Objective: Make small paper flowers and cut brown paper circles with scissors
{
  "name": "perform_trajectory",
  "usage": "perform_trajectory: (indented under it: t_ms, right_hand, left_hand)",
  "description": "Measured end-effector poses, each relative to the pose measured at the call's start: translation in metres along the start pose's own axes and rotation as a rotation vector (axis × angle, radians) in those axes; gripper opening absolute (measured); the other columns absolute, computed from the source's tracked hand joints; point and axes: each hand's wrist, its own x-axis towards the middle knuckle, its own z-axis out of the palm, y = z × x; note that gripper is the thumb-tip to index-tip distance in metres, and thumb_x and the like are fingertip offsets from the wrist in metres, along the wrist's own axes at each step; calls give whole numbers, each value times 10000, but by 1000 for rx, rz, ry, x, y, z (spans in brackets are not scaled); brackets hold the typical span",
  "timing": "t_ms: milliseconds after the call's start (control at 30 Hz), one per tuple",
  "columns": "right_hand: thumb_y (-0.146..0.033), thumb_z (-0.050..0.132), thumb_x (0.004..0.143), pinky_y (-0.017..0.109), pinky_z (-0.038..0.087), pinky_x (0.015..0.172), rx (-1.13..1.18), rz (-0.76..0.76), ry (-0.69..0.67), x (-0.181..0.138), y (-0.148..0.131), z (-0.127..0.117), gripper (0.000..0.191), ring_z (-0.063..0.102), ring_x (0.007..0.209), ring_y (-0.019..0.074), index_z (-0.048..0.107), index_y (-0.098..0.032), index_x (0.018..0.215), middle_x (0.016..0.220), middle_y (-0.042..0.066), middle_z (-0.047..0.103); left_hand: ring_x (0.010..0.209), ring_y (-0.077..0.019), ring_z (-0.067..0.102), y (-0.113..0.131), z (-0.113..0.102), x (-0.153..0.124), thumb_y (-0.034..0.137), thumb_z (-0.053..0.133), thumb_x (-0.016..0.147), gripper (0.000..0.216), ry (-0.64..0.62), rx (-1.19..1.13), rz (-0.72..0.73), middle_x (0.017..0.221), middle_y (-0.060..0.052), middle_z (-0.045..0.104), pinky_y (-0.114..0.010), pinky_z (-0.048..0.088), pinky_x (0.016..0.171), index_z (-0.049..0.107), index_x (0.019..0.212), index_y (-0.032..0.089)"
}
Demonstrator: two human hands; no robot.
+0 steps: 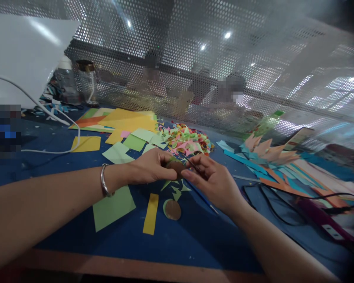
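Observation:
My left hand (pixel 152 165) pinches a brown round disc (pixel 176 169) with some green paper at its edge. A silver bangle (pixel 105 181) circles the left wrist. My right hand (pixel 209 179) is closed beside the disc, gripping a thin dark tool (pixel 191 162) whose kind I cannot make out, its end close to the disc. Below the hands lies a second brown disc (pixel 173 209) with a green rim showing on its left. Next to it are a yellow paper strip (pixel 150 214) and a green paper sheet (pixel 113 208). Small green offcuts (pixel 177 192) are scattered under the hands.
Behind the hands are a heap of colourful paper scraps (pixel 191 139) and yellow sheets (pixel 126 120). Folded orange and blue paper pieces (pixel 271 153), black cables and a purple power strip (pixel 324 220) lie right. Bottles (pixel 87 82) and a white cable stand left. A perforated screen (pixel 179 51) rises behind.

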Motion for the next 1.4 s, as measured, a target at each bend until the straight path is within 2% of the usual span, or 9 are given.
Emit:
perform_trajectory:
  t_ms: [133,267,467,667,900,1000,1133,1300,1400]
  right_hand:
    - [-422,679,826,249,345,517,-8,-15,23,3,0,4,253,412,565,117,588,-187,850,659,-37,473]
    - [-405,663,832,243,360,500,-12,-41,105,4,0,2,225,417,551,115,597,-190,817,636,-34,474]
    - [-384,680,833,226,360,478,61,-87,176,0,-5,2,220,408,537,103,583,-195,777,615,-42,443]
    - [-464,660,878,227,264,431,125,-73,160,-2,-3,-2,283,334,514,88,589,-195,825,634,-45,415]
    - [-634,534,917,236,156,406,313,53,84,1,2,-5,457,231,466,75,591,-187,841,581,-71,304]
    - [-613,548,921,235,158,411,261,56,72,1,4,-5,439,238,478,76,605,-183,855,587,-70,306]
    - [-582,552,931,236,176,419,222,22,81,1,5,-7,389,243,491,83,598,-198,886,600,-70,305]
    - [-448,641,909,235,206,434,173,-25,103,0,2,-9,273,295,510,88,619,-208,1037,632,-61,388]
    - [-494,601,928,239,216,443,216,-50,104,-1,1,-9,304,311,522,91,622,-206,1022,659,-47,416]
  left_hand:
    - [567,-82,385,3,3,0,212,687,645,164,20,38,-37,586,53,425,-257,293,559,544,581,165]
    - [632,-85,496,6,7,0,178,702,654,89,77,-205,-37,661,40,557,-247,391,654,623,682,148]
    - [669,-83,569,11,13,-2,241,841,644,200,166,-390,14,690,21,647,-234,445,693,691,717,130]
    - [645,-90,560,17,19,-7,253,788,717,143,254,-272,128,658,29,630,-233,446,646,699,727,141]
    - [697,-129,589,9,-6,0,263,786,711,146,472,97,84,724,-10,660,-267,454,660,712,725,138]
    - [696,-125,612,9,-9,2,279,799,707,175,425,-75,38,728,-14,685,-264,475,678,732,778,134]
    - [714,-111,632,15,-1,0,226,788,724,133,246,-339,-43,744,-31,712,-241,483,694,740,780,116]
    - [648,-90,586,18,4,-3,205,803,723,125,104,-417,-68,697,-21,685,-235,462,656,735,754,105]
    - [663,-97,590,18,4,-3,230,810,727,161,81,-441,-64,707,-25,674,-240,458,659,725,767,99]
